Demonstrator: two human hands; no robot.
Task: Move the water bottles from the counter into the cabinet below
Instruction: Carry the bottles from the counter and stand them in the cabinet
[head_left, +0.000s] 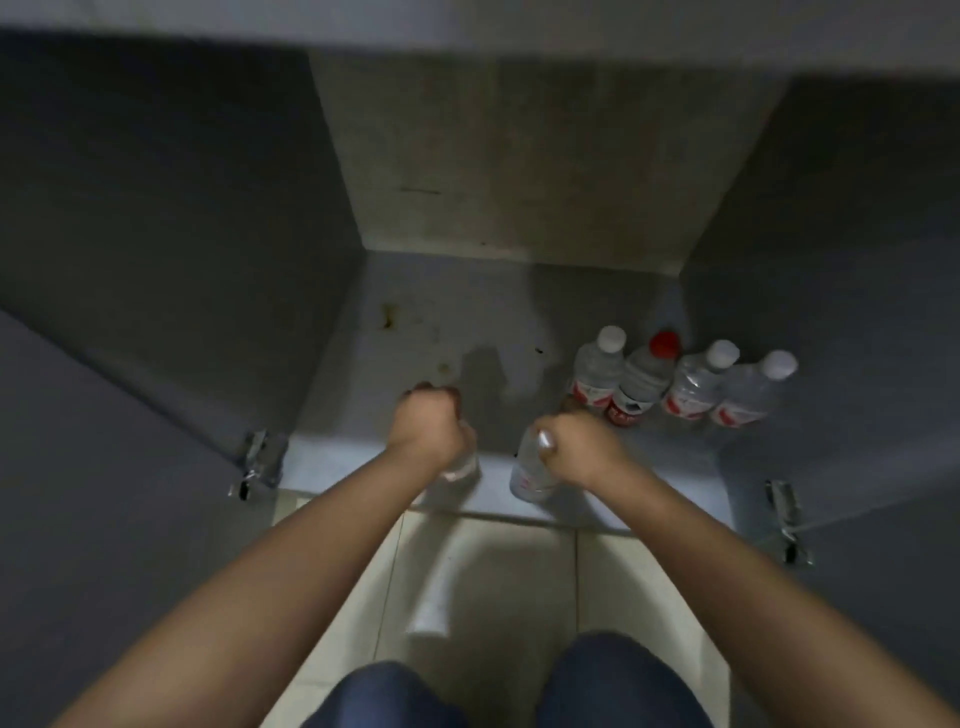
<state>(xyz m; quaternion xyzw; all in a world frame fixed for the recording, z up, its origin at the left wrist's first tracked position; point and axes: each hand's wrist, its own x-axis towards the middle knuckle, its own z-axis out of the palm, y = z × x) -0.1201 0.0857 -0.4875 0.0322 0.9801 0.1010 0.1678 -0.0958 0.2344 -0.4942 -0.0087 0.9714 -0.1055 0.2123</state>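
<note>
I look down into the open cabinet (415, 322). My left hand (428, 421) grips the top of a clear water bottle (462, 462) that hangs below it, mostly hidden by the fist. My right hand (582, 441) grips the neck of a second clear bottle (530, 470) with a red label, just above the cabinet's front edge. Several bottles stand in a row at the right of the cabinet floor: white-capped ones (597, 374) (698, 384) (753, 392) and a red-capped one (644, 379).
Both grey cabinet doors stand open, with metal hinges at the left (257, 462) and the right (787, 519). The cabinet floor has stains at the left. My knees (613, 680) are over the pale tiled floor (498, 587) in front.
</note>
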